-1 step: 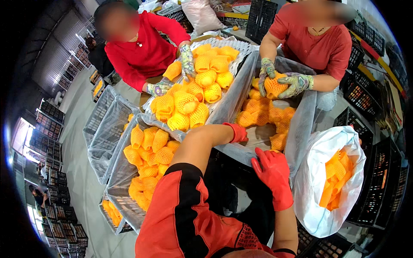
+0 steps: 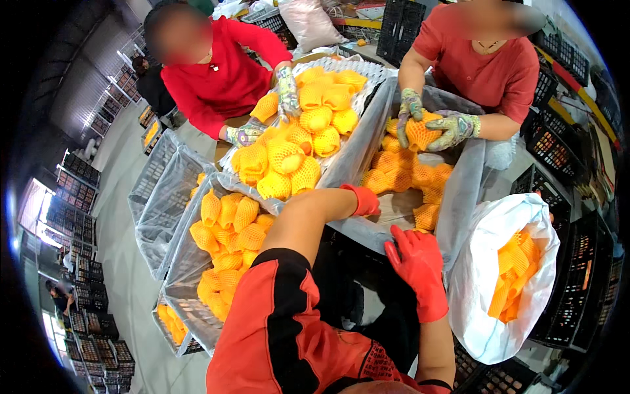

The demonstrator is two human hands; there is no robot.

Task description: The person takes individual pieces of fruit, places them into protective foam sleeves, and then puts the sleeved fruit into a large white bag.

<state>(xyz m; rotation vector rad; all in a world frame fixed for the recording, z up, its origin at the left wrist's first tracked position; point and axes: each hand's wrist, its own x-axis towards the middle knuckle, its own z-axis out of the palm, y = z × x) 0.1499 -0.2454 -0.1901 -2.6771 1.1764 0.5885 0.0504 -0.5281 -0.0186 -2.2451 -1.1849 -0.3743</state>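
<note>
Red-gloved right hand (image 2: 419, 266), fingers spread, at six o'clock on the lined crate (image 2: 459, 197); left hand (image 2: 365, 200) at eight, fingers hidden, grip impossible to tell; netted fruit (image 2: 396, 172) toward twelve.

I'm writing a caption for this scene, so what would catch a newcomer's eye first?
Probably the bright yellow-orange foam nets, heaped left of the upper centre. Next come the red-gloved left hand and right hand, both at the near side of the lined crate. The big white sack at the right also stands out.
</note>
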